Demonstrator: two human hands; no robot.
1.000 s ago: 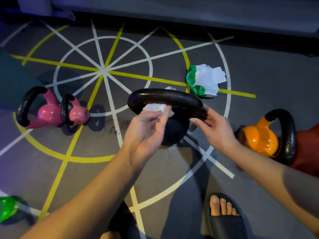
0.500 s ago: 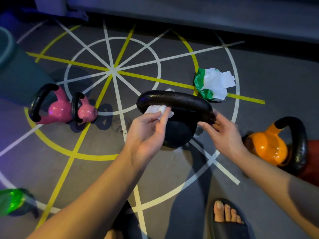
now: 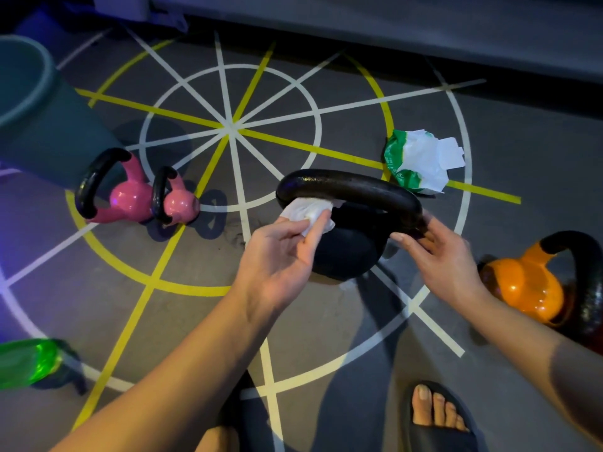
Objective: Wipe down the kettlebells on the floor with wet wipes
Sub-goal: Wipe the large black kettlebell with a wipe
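Black, the kettlebell (image 3: 346,252) in hand sits on the floor (image 3: 195,321) at the centre of the view, over the painted lines. Whether its base lies flat cannot be told. The left grip (image 3: 280,252) pinches a bunched wipe (image 3: 306,210) between thumb and fingers and presses it to the underside of the handle (image 3: 349,187) at its 9 o'clock end. The right grip (image 3: 440,256) is curled round the handle's 3 o'clock end, steadying it.

The step in hand looks to be wiping the handle. To do it well, the wipe would best wrap round the bar rather than touch one face, then slide toward 3 o'clock in one firm pass. The right grip would need to shift off so its patch gets cleaned too. The round body below likely needs its own pass with a fresh fold turned out. The kettlebell looks heavy, so the steadying hold should be firm lest it tip toward the toes (image 3: 437,409) at 5 o'clock.

The pack (image 3: 417,161) lies near at 1 o'clock. The pink bells (image 3: 127,200) lie at 9 o'clock and the orange bell (image 3: 522,285) at 3 o'clock, both well apart.
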